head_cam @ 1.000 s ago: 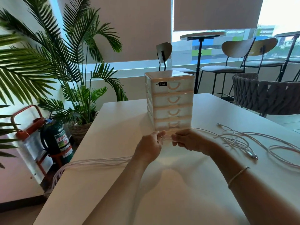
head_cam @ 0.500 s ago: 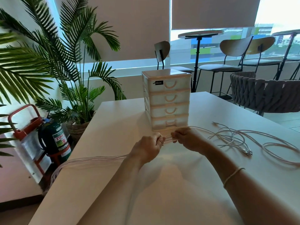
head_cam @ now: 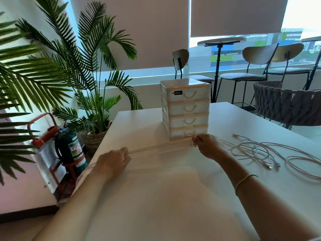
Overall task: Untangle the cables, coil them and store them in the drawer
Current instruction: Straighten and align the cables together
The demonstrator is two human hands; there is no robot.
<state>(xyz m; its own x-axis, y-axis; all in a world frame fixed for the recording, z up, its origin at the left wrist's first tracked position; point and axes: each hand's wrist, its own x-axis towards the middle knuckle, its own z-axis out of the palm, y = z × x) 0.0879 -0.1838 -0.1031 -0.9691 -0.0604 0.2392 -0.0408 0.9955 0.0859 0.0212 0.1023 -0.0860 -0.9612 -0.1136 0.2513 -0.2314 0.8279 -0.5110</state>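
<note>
A bundle of pale pink cables (head_cam: 161,147) is stretched taut between my two hands over the white table (head_cam: 156,197). My left hand (head_cam: 112,162) grips the bundle near the table's left edge, and its tail hangs off that edge. My right hand (head_cam: 206,145) pinches the other end just in front of the drawer unit (head_cam: 186,108). That unit is white with several shut drawers and stands at the middle back of the table. More loose cables (head_cam: 257,152) lie tangled on the table to the right.
A potted palm (head_cam: 90,94) and a green fire extinguisher (head_cam: 71,146) in a red stand are on the floor to the left. A woven chair (head_cam: 286,105) sits at the table's right, with bar stools and a high table behind.
My left hand has slid left along the bundle, away from my right hand, so a long stretch of cable now spans between them. My right hand has stayed by the drawer unit.
</note>
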